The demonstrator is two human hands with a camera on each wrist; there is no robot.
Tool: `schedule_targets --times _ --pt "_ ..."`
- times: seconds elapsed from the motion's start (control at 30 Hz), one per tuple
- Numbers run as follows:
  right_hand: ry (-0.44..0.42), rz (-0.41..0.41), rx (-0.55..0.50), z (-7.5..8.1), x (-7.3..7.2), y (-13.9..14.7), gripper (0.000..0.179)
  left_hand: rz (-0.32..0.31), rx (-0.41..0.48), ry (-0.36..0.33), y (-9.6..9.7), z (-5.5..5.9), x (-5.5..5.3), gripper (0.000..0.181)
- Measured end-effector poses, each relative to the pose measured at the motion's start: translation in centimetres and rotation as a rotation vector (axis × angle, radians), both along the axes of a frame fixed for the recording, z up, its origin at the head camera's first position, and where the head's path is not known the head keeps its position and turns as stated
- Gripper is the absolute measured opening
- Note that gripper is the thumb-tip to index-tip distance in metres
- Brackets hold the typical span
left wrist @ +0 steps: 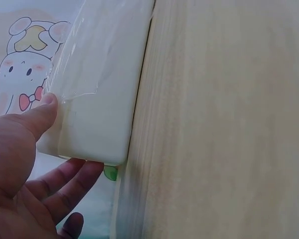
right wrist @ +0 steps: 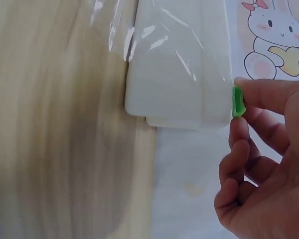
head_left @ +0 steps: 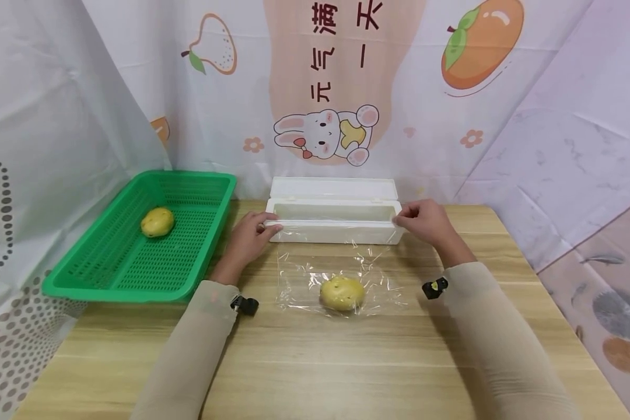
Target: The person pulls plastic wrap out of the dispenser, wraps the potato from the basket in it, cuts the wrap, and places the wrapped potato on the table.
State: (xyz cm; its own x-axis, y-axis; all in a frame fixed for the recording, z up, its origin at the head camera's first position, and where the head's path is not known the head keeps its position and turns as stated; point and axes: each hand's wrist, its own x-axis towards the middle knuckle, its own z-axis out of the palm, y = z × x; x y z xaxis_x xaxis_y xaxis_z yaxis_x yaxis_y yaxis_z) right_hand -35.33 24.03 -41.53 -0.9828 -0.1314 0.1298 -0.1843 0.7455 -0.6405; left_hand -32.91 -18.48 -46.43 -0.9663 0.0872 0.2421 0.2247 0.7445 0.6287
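Note:
A white cling film box (head_left: pixel 333 235) lies lengthwise at the back of the table, its lid (head_left: pixel 333 188) raised behind it. My left hand (head_left: pixel 248 238) holds the box's left end, thumb at the top edge and fingers against the end face. At the right end, my right hand (head_left: pixel 425 220) pinches a small green slider cutter (right wrist: pixel 238 101) between thumb and forefinger. Clear cling film (head_left: pixel 296 280) stretches from the box's front edge toward me and drapes over a yellow potato (head_left: pixel 342 293) on the table.
On the left stands a green plastic basket (head_left: pixel 191 280) with another potato (head_left: pixel 157 222) inside. Behind the box hangs a printed curtain (head_left: pixel 430 140). The wooden table (head_left: pixel 315 373) extends toward me in front of the wrapped potato.

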Motion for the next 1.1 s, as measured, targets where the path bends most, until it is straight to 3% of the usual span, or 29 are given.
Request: schedule_targets --times 0.43,0.5,0.63,0.73,0.87,1.1 --pt "0.090 -0.043 -0.070 -0.8 1.2 0.5 0.024 -0.113 0.183 0.003 -0.7 0.5 0.1 0.043" --pt "0.103 -0.057 -0.081 -0.8 1.7 0.6 0.022 -0.109 0.214 0.016 -0.6 0.8 0.1 0.046" --pt "0.089 -0.045 -0.108 -0.9 3.2 0.6 0.020 -0.041 0.306 0.057 -0.3 1.7 0.3 0.041" --pt "0.034 0.036 -0.142 -1.1 4.3 0.5 0.019 -0.023 0.386 0.084 0.1 2.1 0.5 0.025" --pt "-0.033 0.191 -0.137 -1.5 5.3 0.3 0.015 -0.053 0.437 0.098 0.4 2.5 0.6 0.011" --pt "-0.067 0.416 -0.035 -1.9 6.0 -0.2 0.008 -0.055 0.438 0.028 0.3 2.6 0.9 0.011"
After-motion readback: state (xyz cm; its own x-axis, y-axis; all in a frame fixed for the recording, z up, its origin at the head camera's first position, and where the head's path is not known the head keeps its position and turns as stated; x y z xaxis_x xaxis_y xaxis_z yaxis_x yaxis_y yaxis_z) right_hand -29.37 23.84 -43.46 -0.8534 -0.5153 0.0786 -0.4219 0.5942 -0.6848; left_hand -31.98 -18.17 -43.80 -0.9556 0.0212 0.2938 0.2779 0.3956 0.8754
